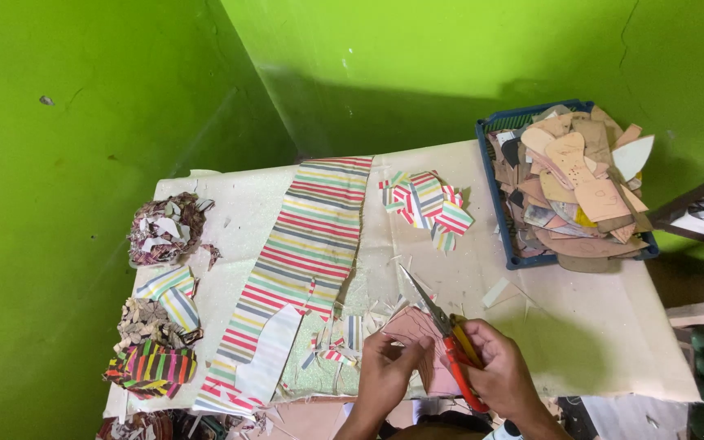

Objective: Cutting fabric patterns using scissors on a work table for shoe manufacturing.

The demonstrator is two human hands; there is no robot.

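My right hand point(499, 371) grips red-handled scissors point(442, 326), blades pointing up and left over the table. My left hand point(385, 367) pinches a pinkish cut-out piece point(411, 326) right beside the blades. Both hands are at the table's near edge. A long striped sheet point(303, 244) with shapes cut out of it lies just left of my hands. Small striped offcuts point(336, 346) lie scattered between the sheet and my left hand.
A pile of striped cut pieces point(427, 204) sits mid-table. A blue basket point(508, 236) of tan cardboard patterns stands at the right. Heaps of scraps and cut pieces point(160, 228) line the left edge. The table point(596, 326) is pushed into a green wall corner.
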